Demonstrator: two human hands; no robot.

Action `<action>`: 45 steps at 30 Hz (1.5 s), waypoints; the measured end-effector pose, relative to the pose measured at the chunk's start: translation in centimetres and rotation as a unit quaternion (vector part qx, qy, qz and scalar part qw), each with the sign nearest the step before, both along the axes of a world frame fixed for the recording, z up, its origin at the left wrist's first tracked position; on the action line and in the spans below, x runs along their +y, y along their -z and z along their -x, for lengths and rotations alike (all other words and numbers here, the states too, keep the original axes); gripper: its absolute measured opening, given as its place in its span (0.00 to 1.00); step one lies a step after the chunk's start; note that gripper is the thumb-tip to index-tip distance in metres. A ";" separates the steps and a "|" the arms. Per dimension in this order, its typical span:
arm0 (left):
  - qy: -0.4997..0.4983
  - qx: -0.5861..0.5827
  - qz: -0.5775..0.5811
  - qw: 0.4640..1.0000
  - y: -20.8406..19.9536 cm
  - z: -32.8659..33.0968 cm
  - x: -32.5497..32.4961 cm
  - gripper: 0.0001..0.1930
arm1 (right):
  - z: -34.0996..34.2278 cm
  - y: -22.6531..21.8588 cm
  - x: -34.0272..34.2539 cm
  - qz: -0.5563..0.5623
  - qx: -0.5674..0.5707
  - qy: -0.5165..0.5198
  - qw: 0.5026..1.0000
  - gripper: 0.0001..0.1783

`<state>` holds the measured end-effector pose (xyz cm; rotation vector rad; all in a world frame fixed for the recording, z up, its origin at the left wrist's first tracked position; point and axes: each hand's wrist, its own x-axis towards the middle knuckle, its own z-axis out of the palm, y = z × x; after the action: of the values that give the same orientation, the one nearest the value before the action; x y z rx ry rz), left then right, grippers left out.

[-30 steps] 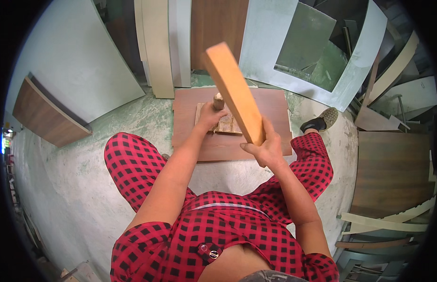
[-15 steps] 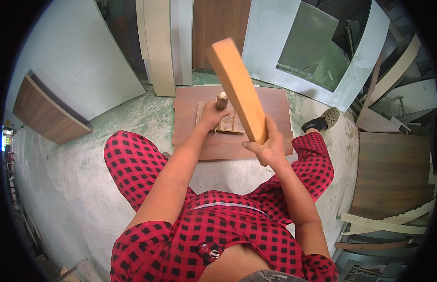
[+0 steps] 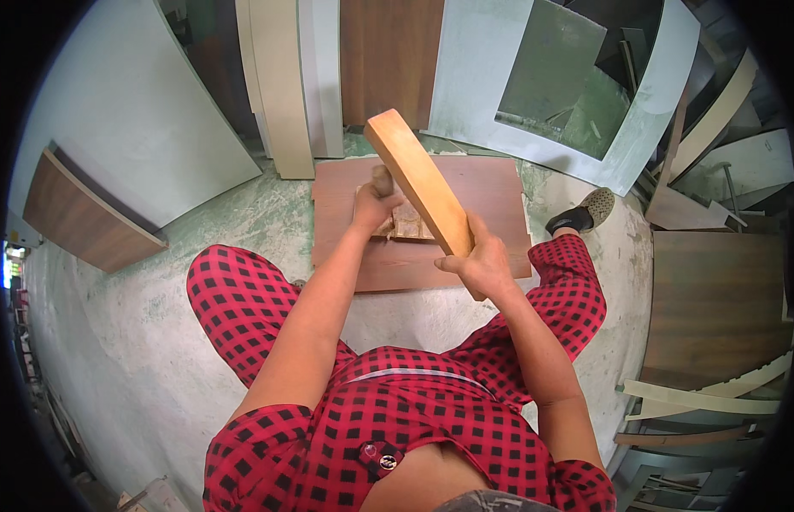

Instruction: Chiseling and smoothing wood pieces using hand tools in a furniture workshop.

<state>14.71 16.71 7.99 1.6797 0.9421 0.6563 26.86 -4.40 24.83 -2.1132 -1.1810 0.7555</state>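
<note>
My right hand [image 3: 481, 264] is closed round the near end of a long, squared wooden block [image 3: 421, 183]. The block slants up and to the left, and its far end is beside and above a thick, round-topped wooden tool handle [image 3: 382, 177]. My left hand [image 3: 376, 209] grips that handle, which stands roughly upright; its lower end is hidden by my fingers. Under it lies a small, rough wooden piece [image 3: 409, 225] with grooves across its face, partly covered by my left hand and the block. This piece rests on a reddish-brown board [image 3: 491, 247] on the floor.
Large pale panels [image 3: 149, 111] and a brown panel [image 3: 388, 68] lean at the back. A white frame with a cut-out [image 3: 465, 85] leans at the back right. Offcuts and a brown sheet [image 3: 713, 307] fill the right side. My outstretched foot [image 3: 582, 215] is beside the board.
The far end of the wooden block has come down and slightly left, nearer the tool handle. My left hand and the handle have shifted slightly left. The view has moved a little.
</note>
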 end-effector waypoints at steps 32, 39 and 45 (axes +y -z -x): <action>0.001 -0.065 -0.004 0.998 -0.8 -0.8 -1.0 0.14 | -0.1 -1.1 0.1 0.005 0.024 0.016 1.000 0.50; 0.031 -0.069 -0.025 0.997 -0.9 -0.7 -1.1 0.14 | 0.0 -0.3 0.0 -0.026 0.024 0.006 0.999 0.51; 0.025 -0.049 -0.017 0.998 -0.9 -0.6 -1.1 0.14 | 0.3 0.3 -0.4 -0.095 0.006 0.001 0.995 0.51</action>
<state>15.35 15.62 8.89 1.6799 0.8213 0.7194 26.54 -4.77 24.48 -1.9505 -1.1947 0.6271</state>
